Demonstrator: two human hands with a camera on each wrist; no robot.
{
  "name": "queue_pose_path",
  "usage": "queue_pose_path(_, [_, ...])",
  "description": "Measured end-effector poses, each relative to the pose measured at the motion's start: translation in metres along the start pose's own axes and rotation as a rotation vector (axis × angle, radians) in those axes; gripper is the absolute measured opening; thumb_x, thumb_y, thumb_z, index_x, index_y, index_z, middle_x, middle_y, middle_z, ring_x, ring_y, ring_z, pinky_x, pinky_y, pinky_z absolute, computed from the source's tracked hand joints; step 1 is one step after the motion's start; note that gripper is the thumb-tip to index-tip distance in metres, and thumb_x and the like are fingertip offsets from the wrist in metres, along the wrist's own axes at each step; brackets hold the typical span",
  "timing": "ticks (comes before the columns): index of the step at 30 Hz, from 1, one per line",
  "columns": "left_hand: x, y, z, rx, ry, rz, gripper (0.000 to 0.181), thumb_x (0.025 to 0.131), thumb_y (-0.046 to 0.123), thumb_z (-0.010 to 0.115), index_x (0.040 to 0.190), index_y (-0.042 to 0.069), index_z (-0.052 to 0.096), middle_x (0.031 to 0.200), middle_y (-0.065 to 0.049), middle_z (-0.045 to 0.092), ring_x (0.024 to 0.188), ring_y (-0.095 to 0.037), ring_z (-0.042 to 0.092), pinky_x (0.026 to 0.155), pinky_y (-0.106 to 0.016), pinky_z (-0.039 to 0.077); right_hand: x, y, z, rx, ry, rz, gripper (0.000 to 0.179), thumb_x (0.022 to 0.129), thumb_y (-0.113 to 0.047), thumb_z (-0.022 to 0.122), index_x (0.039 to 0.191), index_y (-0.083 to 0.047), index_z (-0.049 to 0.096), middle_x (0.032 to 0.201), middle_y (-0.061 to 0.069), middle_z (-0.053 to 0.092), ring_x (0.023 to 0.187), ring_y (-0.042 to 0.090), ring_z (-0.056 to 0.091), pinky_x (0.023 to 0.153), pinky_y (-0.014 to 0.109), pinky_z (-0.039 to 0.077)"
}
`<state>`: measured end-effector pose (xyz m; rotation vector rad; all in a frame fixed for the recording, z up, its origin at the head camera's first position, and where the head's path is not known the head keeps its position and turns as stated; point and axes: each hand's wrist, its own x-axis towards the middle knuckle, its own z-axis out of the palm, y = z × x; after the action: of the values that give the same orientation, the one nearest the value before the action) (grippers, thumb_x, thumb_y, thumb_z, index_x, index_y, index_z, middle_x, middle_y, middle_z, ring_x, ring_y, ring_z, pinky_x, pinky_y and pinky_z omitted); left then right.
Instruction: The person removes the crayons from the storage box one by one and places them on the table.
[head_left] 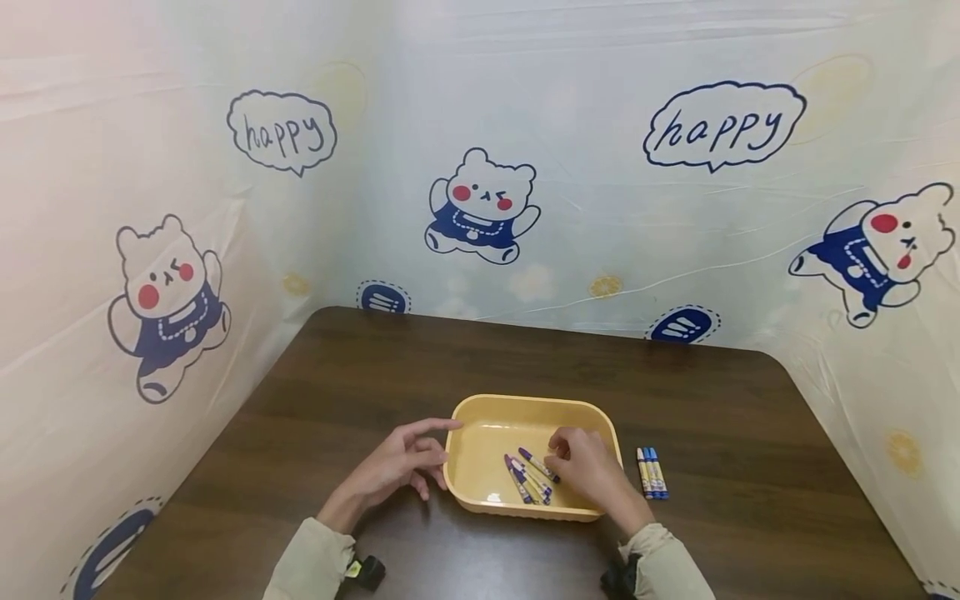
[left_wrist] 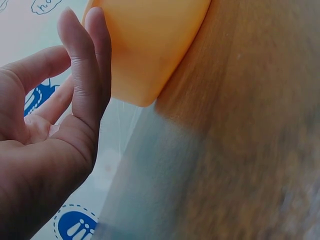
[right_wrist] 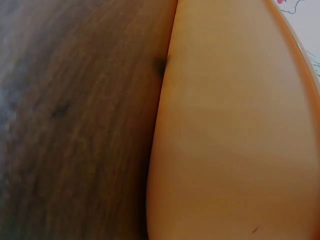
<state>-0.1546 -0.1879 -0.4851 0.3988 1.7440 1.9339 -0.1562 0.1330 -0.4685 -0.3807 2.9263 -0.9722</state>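
Bear-printed sheeting (head_left: 577,50) surrounded the counter (head_left: 375,358). From the head, crayons (head_left: 518,479) lay inside a yellow tray (head_left: 476,467), the right hand (head_left: 588,468) bent over them, its grip unclear. At the left wrist, the left hand (left_wrist: 60,125) held its fingers loosely extended beside the tray; at the right wrist, tray wall showed.

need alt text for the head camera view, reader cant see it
A person's right hand reaches into a yellow tray with several crayons inside, the left hand at its left end. Three more crayons lie side by side to its right on a dark table.
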Motion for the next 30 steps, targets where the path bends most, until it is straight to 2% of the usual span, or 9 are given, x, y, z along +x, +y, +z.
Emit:
queue_pose_path(6, [-0.0009,0.0001,-0.0022,0.002,-0.009,0.015,0.057,0.097,0.007,0.062,0.149,0.001,0.039,0.094,-0.027,0.067,0.072,-0.026,0.070,0.053,-0.031,0.058,0.0004,-0.0008,0.0016,-0.030,-0.042,-0.064,0.013,0.082,-0.011,0.081,0.081,-0.010,0.068,0.072,-0.005,0.056,0.066,0.010,0.049,0.058,0.025,0.043])
queue_pose_path(15, [-0.0004,-0.0006,-0.0019,-0.013,-0.003,0.003,0.055,0.098,0.005,0.059,0.149,0.003,0.040,0.097,-0.034,0.065,0.072,-0.026,0.070,0.054,-0.031,0.058,-0.0009,-0.0032,0.0022,-0.118,-0.121,-0.250,0.008,0.085,-0.009,0.076,0.084,-0.011,0.068,0.074,-0.007,0.057,0.069,0.009,0.051,0.062,0.026,0.045])
queue_pose_path(24, [-0.0011,-0.0026,-0.0002,-0.032,-0.001,-0.007,0.055,0.098,0.003,0.058,0.150,0.003,0.039,0.097,-0.034,0.064,0.072,-0.025,0.070,0.055,-0.031,0.058,-0.0024,-0.0028,0.0045,-0.148,-0.124,-0.245,0.007,0.086,-0.007,0.075,0.084,-0.009,0.068,0.073,-0.006,0.054,0.067,0.009,0.049,0.059,0.025,0.044])
queue_pose_path(30, [-0.0002,-0.0035,-0.0005,-0.031,-0.006,0.011,0.054,0.098,0.003,0.059,0.149,0.001,0.039,0.093,-0.027,0.067,0.071,-0.024,0.069,0.055,-0.031,0.058,-0.0006,-0.0016,0.0041,-0.100,-0.119,-0.257,0.005,0.085,-0.007,0.075,0.086,-0.009,0.070,0.074,-0.007,0.057,0.068,0.008,0.051,0.060,0.024,0.045])
